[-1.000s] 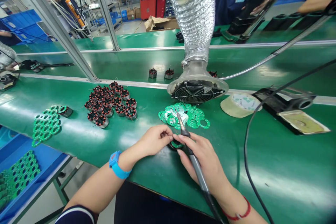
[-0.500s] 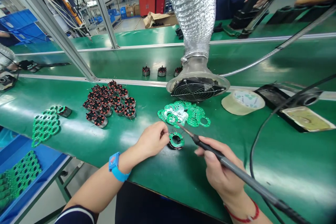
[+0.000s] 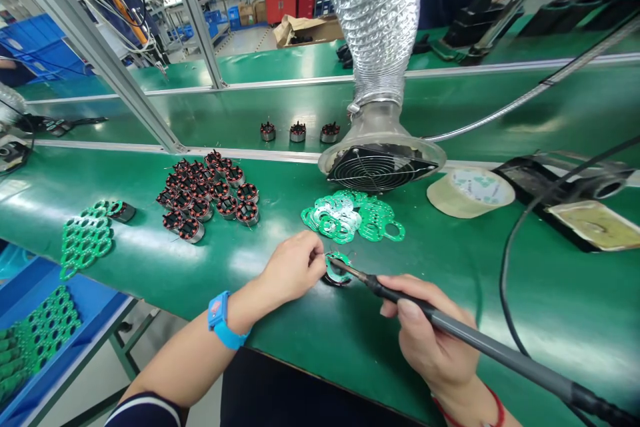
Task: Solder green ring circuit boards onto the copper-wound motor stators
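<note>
One round motor stator with a dark body sits on the glossy green desk, nearer the person than the translucent, flared hood and slightly left of it. It is topped by a flat green ring-shaped board, open in the middle, with fine wires standing up at the edge. The bare left hand has its fingers curled in, touching the stator's left side; whether that grip pinches it or merely steadies it, I cannot tell. The right hand's grip is closed around one slim soldering iron with a grey-and-black handle, its metal tip over the ring board.

Directly below the hood lies one loose pile of thin green rings, too overlapped to count. Behind and left of the hood stand three metal-sided stators with copper windings; farther left and nearer is one crowded cluster of similar stators, over a dozen. Right of the hood are one pale, smooth tape roll and one black iron stand bearing one yellowish rectangular sponge.
</note>
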The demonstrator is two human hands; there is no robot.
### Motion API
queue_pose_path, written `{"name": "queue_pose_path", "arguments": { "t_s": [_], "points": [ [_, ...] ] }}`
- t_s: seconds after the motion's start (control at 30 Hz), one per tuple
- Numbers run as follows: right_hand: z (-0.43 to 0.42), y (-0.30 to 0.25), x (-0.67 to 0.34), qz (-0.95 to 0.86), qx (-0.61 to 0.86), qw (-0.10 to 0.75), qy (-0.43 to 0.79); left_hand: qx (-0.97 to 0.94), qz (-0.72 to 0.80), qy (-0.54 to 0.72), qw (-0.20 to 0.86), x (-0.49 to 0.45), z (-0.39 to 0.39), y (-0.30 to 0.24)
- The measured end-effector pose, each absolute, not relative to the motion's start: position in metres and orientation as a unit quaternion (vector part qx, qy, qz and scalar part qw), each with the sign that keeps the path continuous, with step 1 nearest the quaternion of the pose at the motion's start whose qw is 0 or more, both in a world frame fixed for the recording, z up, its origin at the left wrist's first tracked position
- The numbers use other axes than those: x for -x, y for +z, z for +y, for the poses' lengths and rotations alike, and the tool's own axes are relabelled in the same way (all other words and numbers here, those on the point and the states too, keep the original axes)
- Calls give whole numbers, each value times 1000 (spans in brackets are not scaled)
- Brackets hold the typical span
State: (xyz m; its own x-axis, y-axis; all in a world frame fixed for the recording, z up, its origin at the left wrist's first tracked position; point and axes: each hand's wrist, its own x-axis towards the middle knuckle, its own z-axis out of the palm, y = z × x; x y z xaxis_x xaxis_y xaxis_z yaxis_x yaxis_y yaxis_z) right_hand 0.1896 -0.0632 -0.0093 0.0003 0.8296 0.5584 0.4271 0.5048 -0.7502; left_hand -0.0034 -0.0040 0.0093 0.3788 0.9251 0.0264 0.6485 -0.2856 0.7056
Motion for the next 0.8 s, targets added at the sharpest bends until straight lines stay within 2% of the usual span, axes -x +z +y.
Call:
{"name": "queue_pose_path", "arguments": {
  "t_s": [0.3, 0.43, 0.57, 0.73, 0.8],
  "points": [
    [-64, -18, -186, -621, 489, 571, 220, -782, 507, 219, 290, 3, -5, 9],
    [-53, -21, -180, -654, 545, 483, 206, -786, 505, 217, 282, 2, -5, 9],
    [-45, -25, -177, -719, 531, 399, 207, -780, 513, 213, 289, 3, -5, 10],
    [-44, -31, -175, -699, 539, 408, 233, -773, 455, 215, 387, 10, -8, 17],
    [-45, -32, -174, -691, 539, 416, 242, -790, 428, 195, 393, 8, -12, 16]
  ]
}}
